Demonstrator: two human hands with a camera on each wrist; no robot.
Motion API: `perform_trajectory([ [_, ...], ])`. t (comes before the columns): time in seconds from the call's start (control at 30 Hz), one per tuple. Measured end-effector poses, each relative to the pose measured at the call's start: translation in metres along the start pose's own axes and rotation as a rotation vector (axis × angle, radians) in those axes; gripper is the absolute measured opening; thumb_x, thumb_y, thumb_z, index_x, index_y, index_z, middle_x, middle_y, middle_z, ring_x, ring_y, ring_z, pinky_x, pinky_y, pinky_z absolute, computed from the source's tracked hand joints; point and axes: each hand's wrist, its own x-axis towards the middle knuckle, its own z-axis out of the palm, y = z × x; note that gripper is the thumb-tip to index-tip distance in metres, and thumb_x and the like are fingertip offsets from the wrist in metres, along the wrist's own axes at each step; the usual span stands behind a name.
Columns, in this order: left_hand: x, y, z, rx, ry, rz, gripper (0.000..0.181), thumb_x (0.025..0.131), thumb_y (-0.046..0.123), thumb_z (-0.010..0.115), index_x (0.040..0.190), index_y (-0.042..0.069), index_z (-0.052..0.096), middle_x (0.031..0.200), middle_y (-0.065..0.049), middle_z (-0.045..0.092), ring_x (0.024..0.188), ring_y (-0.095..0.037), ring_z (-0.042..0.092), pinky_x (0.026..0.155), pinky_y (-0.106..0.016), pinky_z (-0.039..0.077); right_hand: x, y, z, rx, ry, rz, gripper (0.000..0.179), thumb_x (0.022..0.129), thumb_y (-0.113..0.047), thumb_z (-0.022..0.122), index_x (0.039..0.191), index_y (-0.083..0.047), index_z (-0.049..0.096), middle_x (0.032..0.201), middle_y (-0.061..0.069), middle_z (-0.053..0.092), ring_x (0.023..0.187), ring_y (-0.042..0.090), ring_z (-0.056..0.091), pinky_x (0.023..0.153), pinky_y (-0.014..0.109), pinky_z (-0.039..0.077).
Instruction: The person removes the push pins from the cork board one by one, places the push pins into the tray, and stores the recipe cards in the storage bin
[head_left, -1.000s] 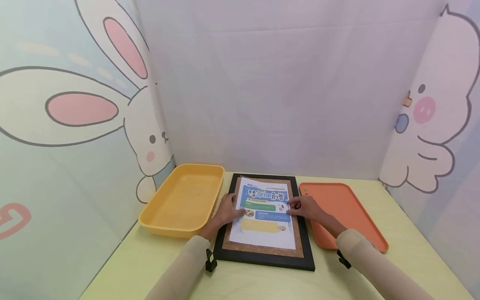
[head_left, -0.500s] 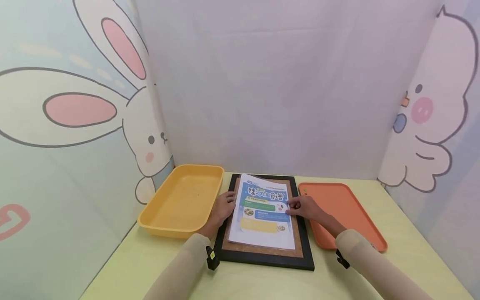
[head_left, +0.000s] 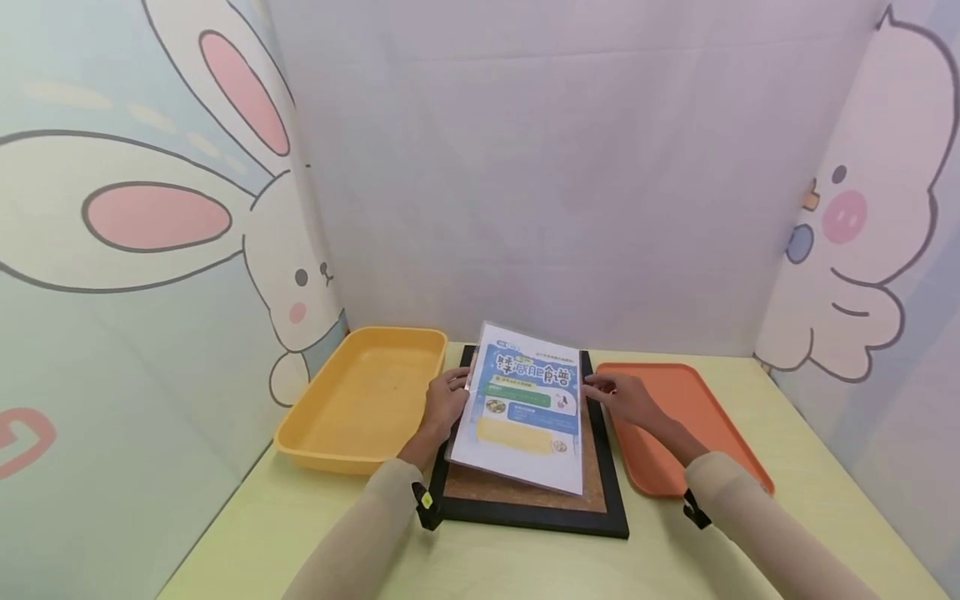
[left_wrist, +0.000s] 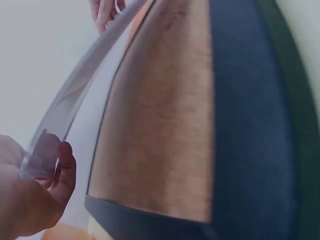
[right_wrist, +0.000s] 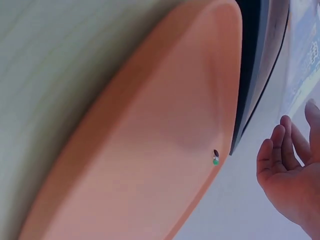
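Note:
A laminated poster with blue, green and yellow printing is raised at a tilt above a cork board with a black frame. My left hand pinches its left edge; in the left wrist view the clear plastic margin passes between the thumb and fingers of my left hand. My right hand is at the right edge, its fingertips at or very near the sheet. In the right wrist view, the fingers of my right hand are relaxed and spread beside the poster.
To the left stands a deep yellow tray. A flat orange tray lies to the right, with a small green and dark mark near its far corner. The pale wooden table backs onto a plain cloth.
The poster has lifted off the cork board and turned slightly, its top edge now higher. My left hand moved from its face to its left edge, and my right hand shifted upward with loosened fingers.

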Motion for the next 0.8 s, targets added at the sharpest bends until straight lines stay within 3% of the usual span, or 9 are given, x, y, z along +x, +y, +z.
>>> perform_trajectory([
  [0.17, 0.006, 0.013, -0.012, -0.118, -0.026, 0.010, 0.044, 0.095, -0.006, 0.057, 0.137, 0.000, 0.065, 0.130, -0.021, 0.069, 0.120, -0.034, 0.068, 0.095, -0.042, 0.057, 0.001, -0.002, -0.011, -0.024, 0.030, 0.008, 0.030, 0.099, -0.021, 0.074, 0.120, 0.001, 0.075, 0.105, 0.015, 0.075, 0.093, 0.030, 0.072, 0.071, 0.040, 0.057],
  [0.33, 0.017, 0.023, -0.041, -0.194, -0.046, -0.015, 0.043, 0.095, -0.005, 0.058, 0.137, 0.003, 0.067, 0.133, -0.020, 0.068, 0.116, -0.032, 0.069, 0.089, -0.037, 0.058, 0.002, 0.001, -0.014, -0.032, 0.021, -0.036, 0.028, 0.099, -0.020, 0.073, 0.119, 0.000, 0.075, 0.104, 0.013, 0.076, 0.092, 0.030, 0.073, 0.075, 0.046, 0.059],
  [0.43, 0.027, 0.025, -0.066, -0.173, -0.055, -0.043, 0.043, 0.097, -0.002, 0.058, 0.138, 0.006, 0.066, 0.134, -0.019, 0.068, 0.111, -0.031, 0.069, 0.084, -0.034, 0.058, 0.000, 0.005, -0.014, -0.034, 0.025, -0.075, 0.025, 0.099, -0.019, 0.073, 0.116, -0.002, 0.076, 0.100, 0.010, 0.076, 0.089, 0.027, 0.073, 0.074, 0.046, 0.058],
  [0.63, 0.041, 0.019, -0.127, -0.121, -0.098, -0.071, 0.043, 0.105, 0.008, 0.055, 0.148, 0.011, 0.058, 0.140, -0.015, 0.064, 0.111, -0.031, 0.069, 0.092, -0.037, 0.058, -0.003, 0.009, -0.015, -0.047, 0.009, -0.125, 0.017, 0.097, -0.014, 0.075, 0.110, -0.002, 0.076, 0.093, 0.005, 0.074, 0.085, 0.022, 0.072, 0.072, 0.038, 0.058],
  [0.8, 0.057, 0.009, -0.177, -0.061, -0.078, -0.086, 0.046, 0.104, 0.006, 0.057, 0.150, 0.009, 0.056, 0.141, -0.021, 0.062, 0.101, -0.023, 0.070, 0.079, -0.025, 0.059, -0.004, 0.008, -0.015, -0.053, -0.022, -0.103, 0.026, 0.097, -0.014, 0.075, 0.116, 0.004, 0.074, 0.094, 0.008, 0.074, 0.084, 0.023, 0.070, 0.069, 0.034, 0.056],
])
